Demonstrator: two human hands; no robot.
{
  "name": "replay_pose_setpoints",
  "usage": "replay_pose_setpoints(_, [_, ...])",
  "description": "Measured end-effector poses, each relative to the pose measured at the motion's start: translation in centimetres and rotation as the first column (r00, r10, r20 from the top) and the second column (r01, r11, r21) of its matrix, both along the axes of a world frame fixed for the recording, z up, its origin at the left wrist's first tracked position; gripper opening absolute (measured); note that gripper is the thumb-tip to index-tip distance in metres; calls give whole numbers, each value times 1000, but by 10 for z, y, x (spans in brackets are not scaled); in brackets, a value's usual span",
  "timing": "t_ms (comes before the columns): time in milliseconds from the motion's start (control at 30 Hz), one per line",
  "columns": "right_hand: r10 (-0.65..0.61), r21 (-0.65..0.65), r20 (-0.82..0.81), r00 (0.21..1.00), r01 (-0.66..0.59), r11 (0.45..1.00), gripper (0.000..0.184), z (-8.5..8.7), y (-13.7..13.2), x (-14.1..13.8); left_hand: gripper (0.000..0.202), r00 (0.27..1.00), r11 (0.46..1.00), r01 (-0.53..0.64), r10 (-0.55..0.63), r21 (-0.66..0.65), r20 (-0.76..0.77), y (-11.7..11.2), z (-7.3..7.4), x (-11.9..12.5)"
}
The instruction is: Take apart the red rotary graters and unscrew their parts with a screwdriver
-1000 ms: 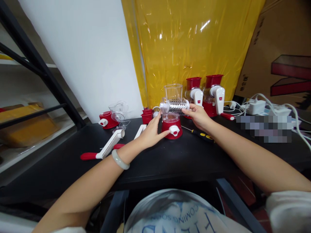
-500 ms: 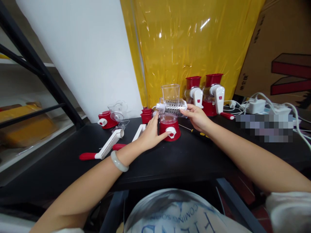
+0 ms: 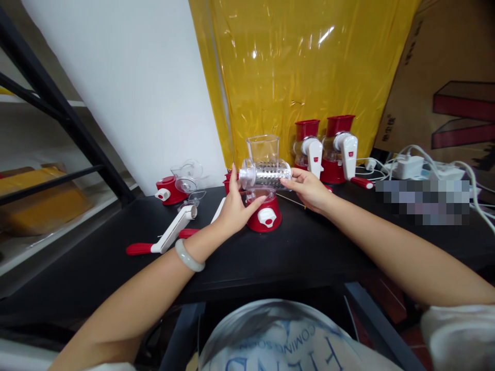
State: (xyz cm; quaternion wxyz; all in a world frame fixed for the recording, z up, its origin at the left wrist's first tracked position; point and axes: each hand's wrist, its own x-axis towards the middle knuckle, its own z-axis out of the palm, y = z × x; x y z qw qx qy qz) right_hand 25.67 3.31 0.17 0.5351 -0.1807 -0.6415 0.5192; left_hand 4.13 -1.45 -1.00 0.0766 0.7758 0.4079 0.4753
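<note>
A hand-crank grater with a red base [image 3: 264, 218], a clear hopper [image 3: 263, 149] and a perforated metal drum [image 3: 266, 174] stands on the black table [image 3: 294, 257]. My left hand [image 3: 235, 208] grips the left side of the grater body, thumb across its clear neck. My right hand [image 3: 307, 188] pinches the right end of the drum, which lies across the body. Two white crank handles with red grips [image 3: 166, 238] lie just left of my left hand.
Two assembled red-and-white graters [image 3: 336, 149] stand at the back against a yellow plastic sheet [image 3: 294, 67]. A red base with clear parts [image 3: 178, 185] sits at the back left. Chargers and white cables [image 3: 410, 167] lie at right. Shelving [image 3: 58, 113] stands at left.
The grater with its drum has shifted left across the table, and both hands have gone with it. My left thumb has come up onto the clear neck.
</note>
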Motion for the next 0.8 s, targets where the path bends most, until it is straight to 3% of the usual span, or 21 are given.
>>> replay_pose_setpoints(267, [-60, -27, -25, 998, 59, 998, 25, -2, 5, 3, 98, 1000, 1000, -15, 15, 20, -12, -1, 2, -2])
replay_pose_setpoints(800, [-170, -179, -184, 968, 137, 974, 35, 4, 8, 6, 99, 1000, 1000, -4, 4, -10, -24, -1, 3, -2])
